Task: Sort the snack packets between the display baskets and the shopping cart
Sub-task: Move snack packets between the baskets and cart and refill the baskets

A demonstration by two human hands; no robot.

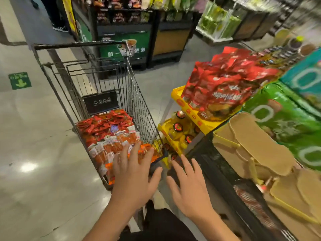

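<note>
Two bare hands reach forward with fingers spread and straight, neither grasping anything. We see the left hand (pixel 133 173) over the near end of the wire shopping cart (pixel 137 94), its fingertips above the orange-and-white snack packets (pixel 111 145) heaped in the cart's basket; whether they touch the packets we cannot tell. Farther back in the same heap lie small red packets (pixel 104 122). We see the right hand (pixel 189 185) just beside the left, to the right of the cart's near corner and in front of a dark display stand (pixel 225 173), apart from the packets. Right of the cart, a yellow tray (pixel 189 113) carries large red snack bags (pixel 224 84); below it a second yellow tray (pixel 166 134) holds bottles with dark caps (pixel 178 126). Tan cardboard flaps (pixel 251 145) and green packs (pixel 284 119) lie at the far right, blurred.
</note>
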